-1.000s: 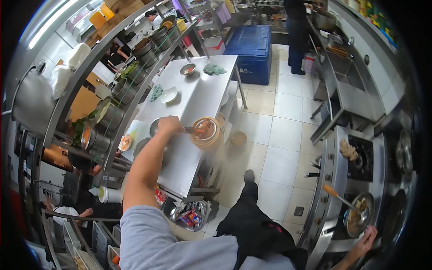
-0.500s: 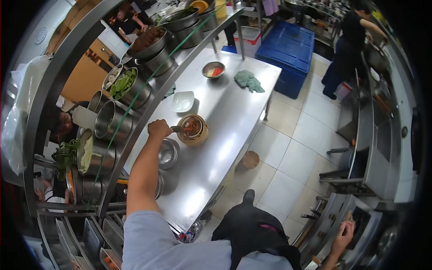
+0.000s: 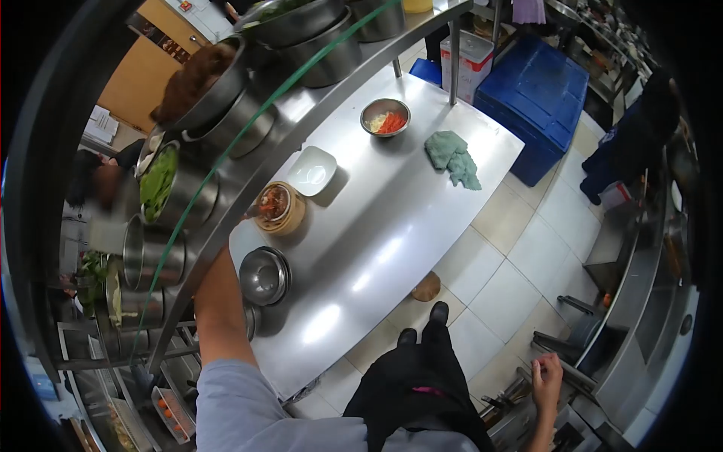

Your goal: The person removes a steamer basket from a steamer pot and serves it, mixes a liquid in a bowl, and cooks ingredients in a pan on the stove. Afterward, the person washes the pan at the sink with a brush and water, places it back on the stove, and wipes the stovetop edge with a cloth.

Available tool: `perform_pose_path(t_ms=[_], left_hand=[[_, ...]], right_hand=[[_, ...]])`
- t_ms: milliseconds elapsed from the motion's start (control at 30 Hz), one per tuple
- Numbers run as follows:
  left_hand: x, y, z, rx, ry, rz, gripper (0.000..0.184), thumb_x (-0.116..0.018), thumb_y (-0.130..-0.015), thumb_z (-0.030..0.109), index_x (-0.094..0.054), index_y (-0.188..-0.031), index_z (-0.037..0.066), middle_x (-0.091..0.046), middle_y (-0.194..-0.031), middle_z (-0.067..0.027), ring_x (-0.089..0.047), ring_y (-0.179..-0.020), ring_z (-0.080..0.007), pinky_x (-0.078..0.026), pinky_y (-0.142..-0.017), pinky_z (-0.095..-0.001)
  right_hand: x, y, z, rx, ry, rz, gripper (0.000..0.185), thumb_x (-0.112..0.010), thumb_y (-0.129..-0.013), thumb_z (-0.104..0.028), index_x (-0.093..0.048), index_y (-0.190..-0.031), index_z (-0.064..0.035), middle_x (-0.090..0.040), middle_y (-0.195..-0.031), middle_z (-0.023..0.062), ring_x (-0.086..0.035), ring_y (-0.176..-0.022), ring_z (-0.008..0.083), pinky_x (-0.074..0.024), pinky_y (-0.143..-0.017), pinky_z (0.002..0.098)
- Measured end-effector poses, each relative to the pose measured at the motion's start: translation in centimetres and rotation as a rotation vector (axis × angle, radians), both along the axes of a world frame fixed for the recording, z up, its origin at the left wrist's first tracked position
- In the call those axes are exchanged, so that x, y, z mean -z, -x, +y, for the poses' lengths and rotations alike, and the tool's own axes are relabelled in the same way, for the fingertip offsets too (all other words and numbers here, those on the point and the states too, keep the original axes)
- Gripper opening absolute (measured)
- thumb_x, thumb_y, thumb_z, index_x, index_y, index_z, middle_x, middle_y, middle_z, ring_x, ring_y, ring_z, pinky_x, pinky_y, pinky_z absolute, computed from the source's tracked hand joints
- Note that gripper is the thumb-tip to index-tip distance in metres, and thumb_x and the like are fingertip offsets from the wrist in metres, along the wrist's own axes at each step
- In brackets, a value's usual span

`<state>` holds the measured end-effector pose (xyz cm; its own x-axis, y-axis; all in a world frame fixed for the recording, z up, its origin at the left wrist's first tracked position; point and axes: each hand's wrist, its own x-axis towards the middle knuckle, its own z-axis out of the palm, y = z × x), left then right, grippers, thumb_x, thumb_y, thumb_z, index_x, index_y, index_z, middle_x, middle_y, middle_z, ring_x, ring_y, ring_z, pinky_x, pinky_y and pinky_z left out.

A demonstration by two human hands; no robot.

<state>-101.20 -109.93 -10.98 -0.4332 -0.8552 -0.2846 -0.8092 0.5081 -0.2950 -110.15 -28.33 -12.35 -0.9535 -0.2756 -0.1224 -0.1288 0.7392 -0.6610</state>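
Note:
My left forearm (image 3: 226, 301) reaches up to the shelf edge, and the shelf hides nearly all of my left hand. Beside it stands a small handled pot (image 3: 273, 203) of reddish-brown food in a round wooden holder (image 3: 296, 218), its dark handle pointing toward that hidden hand. Against the pot's upper right is a white square bowl (image 3: 312, 171). Stacked metal bowls (image 3: 263, 276) sit just below the pot. Away to the right, above the floor, hangs my right hand (image 3: 547, 379), its fingers loosely curled with nothing seen in them.
The steel table (image 3: 361, 226) also carries a metal bowl of red and pale strips (image 3: 385, 118) and a green cloth (image 3: 453, 158). A shelf (image 3: 301, 120) with metal containers overhangs its left side. Beyond stands a blue bin (image 3: 531, 105). At right, a person (image 3: 636, 139) faces a counter.
The handled pot has moved left toward the shelf, along with my left arm. My left hand has passed behind the shelf edge. My right hand has come up, and the camera view has shifted.

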Motion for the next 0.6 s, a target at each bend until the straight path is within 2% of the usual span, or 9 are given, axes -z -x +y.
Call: perform_pose_path(t_ms=[67, 200, 300, 600], left_hand=[[-0.5, 1.0, -1.2, -0.03, 0.009, -0.014, 0.051, -0.064, -0.089, 0.047, -0.069, -0.111, 0.002, -0.07, -0.113, -0.0209, -0.069, -0.102, -0.0387, -0.055, -0.087, -0.0498], [-1.2, 2.6, -3.1, -0.081, 0.018, -0.041, 0.049, -0.063, -0.09, 0.046, -0.069, -0.111, 0.002, -0.07, -0.113, -0.0212, -0.069, -0.102, -0.0391, -0.055, -0.086, -0.0502], [-0.9, 2.5, -3.1, -0.102, 0.024, -0.051, 0.048, -0.062, -0.091, 0.046, -0.069, -0.111, 0.002, -0.07, -0.112, -0.0214, -0.069, -0.101, -0.0394, -0.055, -0.086, -0.0504], [-0.7, 0.4, -1.9, -0.098, 0.057, -0.039, 0.045, -0.059, -0.094, 0.043, -0.068, -0.11, 0.002, -0.07, -0.111, -0.0221, -0.068, -0.1, -0.0404, -0.054, -0.084, -0.0513]], right_hand=[[0.4, 2.8, -1.5, -0.048, -0.025, -0.111, 0.007, -0.066, -0.088, -0.006, -0.065, -0.086, 0.0009, -0.058, -0.085, 0.0131, -0.059, -0.08, 0.0274, -0.0481, -0.068, 0.035], [2.2, 7.1, -2.3, -0.102, 0.021, -0.16, 0.005, -0.065, -0.088, -0.005, -0.066, -0.088, -0.0002, -0.06, -0.087, 0.0125, -0.06, -0.081, 0.0279, -0.0491, -0.069, 0.036], [2.7, 9.1, -2.4, -0.155, 0.012, -0.139, 0.004, -0.065, -0.088, -0.002, -0.064, -0.089, 0.0016, -0.06, -0.09, 0.0134, -0.062, -0.08, 0.0256, -0.05, -0.068, 0.0325], [4.7, 8.6, -0.4, -0.136, -0.06, -0.13, 0.008, -0.067, -0.086, -0.005, -0.066, -0.093, -0.0011, -0.061, -0.09, 0.0147, -0.062, -0.081, 0.029, -0.0498, -0.074, 0.0385]])
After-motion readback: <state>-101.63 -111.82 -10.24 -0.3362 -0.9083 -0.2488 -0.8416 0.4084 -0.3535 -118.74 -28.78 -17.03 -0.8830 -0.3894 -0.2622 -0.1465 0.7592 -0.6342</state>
